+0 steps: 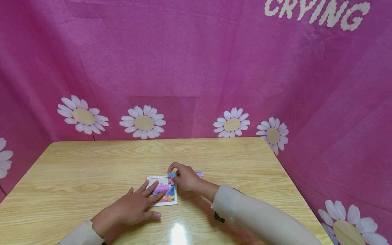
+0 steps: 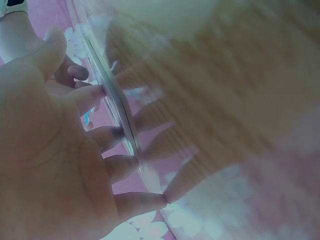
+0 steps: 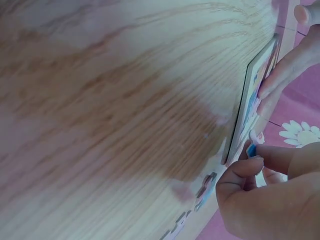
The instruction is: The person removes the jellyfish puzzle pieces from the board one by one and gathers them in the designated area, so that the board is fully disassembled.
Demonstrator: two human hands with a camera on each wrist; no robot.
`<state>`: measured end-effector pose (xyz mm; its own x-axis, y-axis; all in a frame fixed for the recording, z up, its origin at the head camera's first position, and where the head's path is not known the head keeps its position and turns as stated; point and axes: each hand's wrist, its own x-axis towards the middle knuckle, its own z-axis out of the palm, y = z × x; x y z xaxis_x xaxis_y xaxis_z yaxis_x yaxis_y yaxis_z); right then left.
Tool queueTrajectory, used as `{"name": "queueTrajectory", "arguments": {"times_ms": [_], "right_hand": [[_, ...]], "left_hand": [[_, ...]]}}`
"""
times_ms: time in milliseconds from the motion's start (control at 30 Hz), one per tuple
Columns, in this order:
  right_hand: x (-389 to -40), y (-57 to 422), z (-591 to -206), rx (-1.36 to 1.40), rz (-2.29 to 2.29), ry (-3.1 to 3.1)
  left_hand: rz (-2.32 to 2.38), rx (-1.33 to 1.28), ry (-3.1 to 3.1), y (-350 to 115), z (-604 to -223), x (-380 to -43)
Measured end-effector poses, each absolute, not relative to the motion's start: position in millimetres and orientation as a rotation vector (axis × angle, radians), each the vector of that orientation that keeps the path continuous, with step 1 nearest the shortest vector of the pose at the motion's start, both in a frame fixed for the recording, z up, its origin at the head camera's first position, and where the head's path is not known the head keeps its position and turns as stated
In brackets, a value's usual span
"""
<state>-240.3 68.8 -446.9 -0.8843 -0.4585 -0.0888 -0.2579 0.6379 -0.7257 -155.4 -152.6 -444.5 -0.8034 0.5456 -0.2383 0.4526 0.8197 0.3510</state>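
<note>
A small jigsaw puzzle in a white frame (image 1: 176, 200) lies on the wooden table. Its lower part shows pink, blue and yellow picture pieces, and white backing shows at the upper left. My left hand (image 1: 133, 206) rests on the puzzle with its fingers spread and straight, the fingertips over the picture and the left edge. At the frame's upper right corner, my right hand (image 1: 187, 177) pinches a blue-edged puzzle piece (image 3: 251, 151) between thumb and fingers. In the right wrist view the piece is held right by the frame's end, mostly covered by the fingertips.
Loose puzzle pieces (image 3: 205, 191) lie on the table just right of the frame, partly behind my right hand in the head view. The wooden table (image 1: 92, 170) reaches back to a pink cloth (image 1: 183, 68) printed with white daisies, which also hangs at both sides.
</note>
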Motion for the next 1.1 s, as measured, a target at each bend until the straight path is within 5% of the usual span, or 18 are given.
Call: {"name": "queueTrajectory", "arguments": {"times_ms": [1100], "right_hand": [[-246,119,-445,-0.538,-1.1,2.615]], "left_hand": [[0.417,0.757,2.681,-153,-448,-155]]}}
